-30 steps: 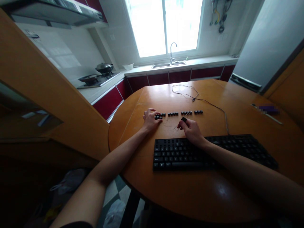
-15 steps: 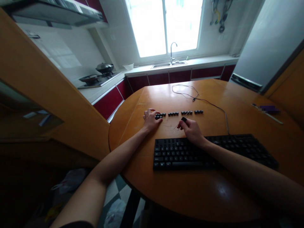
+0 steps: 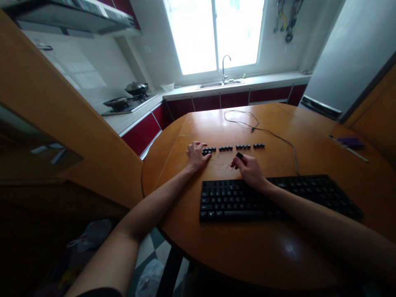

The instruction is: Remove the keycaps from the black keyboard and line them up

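Few keycaps got hidden under left hand, couldn't count 'em. Markings on caps were way too tiny to read. Right hand covered part of dark grip, thin wires looked blurry. Right arm blocked chunk of keyboard, ran off right edge. Purple thing was pixelated, no clue.

The left hand arches palm down and the right hand (forearm slanting inward) pinches.
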Motion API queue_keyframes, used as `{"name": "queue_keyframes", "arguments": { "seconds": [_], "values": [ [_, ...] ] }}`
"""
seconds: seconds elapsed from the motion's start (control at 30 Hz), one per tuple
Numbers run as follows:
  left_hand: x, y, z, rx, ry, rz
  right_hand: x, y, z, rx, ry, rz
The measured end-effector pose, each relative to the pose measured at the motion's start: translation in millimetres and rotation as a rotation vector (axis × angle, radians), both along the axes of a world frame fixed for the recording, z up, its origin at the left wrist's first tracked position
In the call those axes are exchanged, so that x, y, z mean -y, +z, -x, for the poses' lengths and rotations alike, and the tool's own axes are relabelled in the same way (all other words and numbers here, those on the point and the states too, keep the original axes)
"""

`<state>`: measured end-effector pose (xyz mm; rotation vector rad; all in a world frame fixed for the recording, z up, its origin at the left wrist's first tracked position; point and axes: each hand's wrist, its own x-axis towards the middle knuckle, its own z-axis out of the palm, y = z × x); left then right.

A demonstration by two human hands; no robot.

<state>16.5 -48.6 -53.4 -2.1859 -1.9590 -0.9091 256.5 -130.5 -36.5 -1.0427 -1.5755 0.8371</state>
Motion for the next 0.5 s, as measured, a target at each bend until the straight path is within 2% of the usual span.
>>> {"name": "queue_keyframes", "arguments": {
  "seconds": [0.5],
  "values": [
    [1.2,1.5,-2.3,-0.031,0.031,0.032,-0.5,-1.1,-0.1,0.003,0.012,0.000]
  ]
}}
